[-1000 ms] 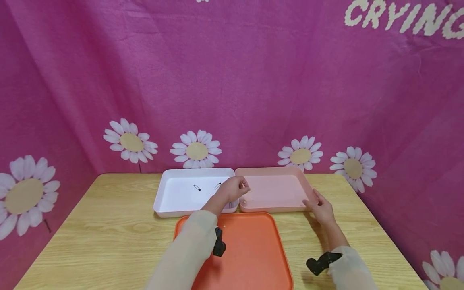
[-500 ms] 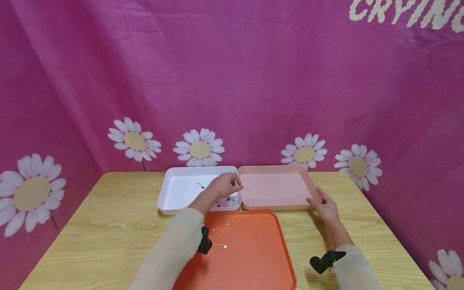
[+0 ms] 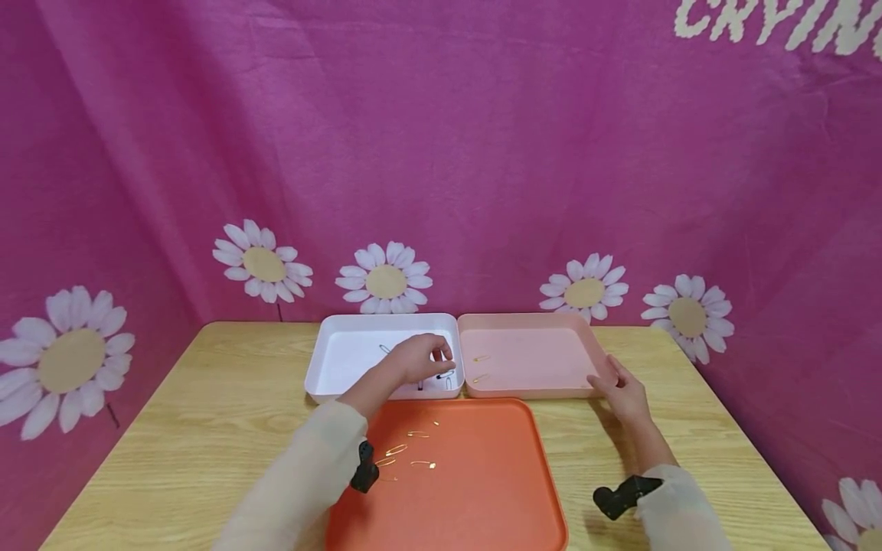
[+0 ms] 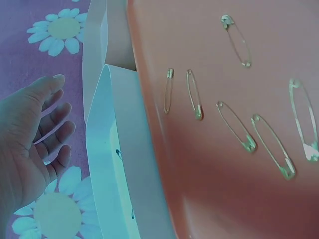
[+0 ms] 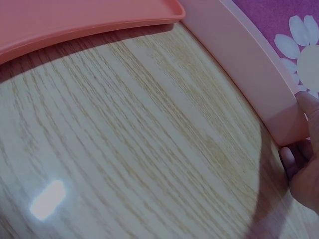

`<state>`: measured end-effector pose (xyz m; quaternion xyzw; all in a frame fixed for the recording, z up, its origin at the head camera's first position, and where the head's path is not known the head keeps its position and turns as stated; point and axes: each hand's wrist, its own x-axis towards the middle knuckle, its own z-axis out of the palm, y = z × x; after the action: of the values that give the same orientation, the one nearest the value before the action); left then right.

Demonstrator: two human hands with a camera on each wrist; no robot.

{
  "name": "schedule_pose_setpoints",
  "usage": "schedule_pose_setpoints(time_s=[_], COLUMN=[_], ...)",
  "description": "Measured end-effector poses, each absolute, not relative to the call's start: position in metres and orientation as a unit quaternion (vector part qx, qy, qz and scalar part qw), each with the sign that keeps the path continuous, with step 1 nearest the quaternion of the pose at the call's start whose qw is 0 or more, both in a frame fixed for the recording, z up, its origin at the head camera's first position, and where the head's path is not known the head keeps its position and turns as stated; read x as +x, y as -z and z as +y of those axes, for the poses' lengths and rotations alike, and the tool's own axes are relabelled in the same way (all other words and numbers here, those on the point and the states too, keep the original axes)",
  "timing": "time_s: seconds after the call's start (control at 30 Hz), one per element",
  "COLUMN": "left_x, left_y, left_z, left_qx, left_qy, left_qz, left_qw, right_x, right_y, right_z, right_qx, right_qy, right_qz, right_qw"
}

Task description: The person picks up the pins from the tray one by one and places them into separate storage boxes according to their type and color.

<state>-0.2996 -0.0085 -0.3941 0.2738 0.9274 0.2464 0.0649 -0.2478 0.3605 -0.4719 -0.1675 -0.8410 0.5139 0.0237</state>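
My left hand [image 3: 416,360] hovers over the right part of the white tray [image 3: 338,323]. Its fingers are loosely bent, and the left wrist view shows nothing between them. Dark safety pins [image 3: 446,374] lie in that tray, partly hidden by the hand. Beside it, the pink tray [image 3: 527,360] holds two gold safety pins [image 3: 480,358] near its left side. My right hand [image 3: 625,394] grips the pink tray's front right corner, thumb at the rim and fingers low on the outside. Several gold safety pins [image 4: 237,127] lie apart on the orange tray [image 3: 475,490].
The orange tray sits in front of the other two, close to their front walls. All three stand on a wood-grain table [image 3: 172,428]. A purple cloth with daisies [image 3: 441,153] hangs behind the table's back edge.
My left hand has drawn left, from the pink tray's left edge to above the white tray. Gold pins in both the pink and orange trays now show. My right hand keeps its grip.
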Motion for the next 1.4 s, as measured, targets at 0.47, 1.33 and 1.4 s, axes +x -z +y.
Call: schedule_pose_setpoints(time_s=[0.47, 1.33, 1.4], left_x=[-0.275, -0.218, -0.213], left_y=[0.396, 0.412, 0.417], left_z=[-0.033, -0.085, -0.092], left_qx=[0.332, 0.405, 0.418], left_qy=[-0.226, -0.158, -0.147], left_qz=[0.914, 0.899, 0.896], left_qw=[0.058, 0.049, 0.041], right_x=[-0.249, -0.249, -0.249], right_y=[0.471, 0.471, 0.470], right_z=[0.361, 0.361, 0.360], right_qx=[-0.164, -0.169, -0.171], right_qy=[-0.503, -0.503, -0.503], right_qz=[-0.849, -0.848, -0.847], right_qw=[0.013, 0.008, 0.010])
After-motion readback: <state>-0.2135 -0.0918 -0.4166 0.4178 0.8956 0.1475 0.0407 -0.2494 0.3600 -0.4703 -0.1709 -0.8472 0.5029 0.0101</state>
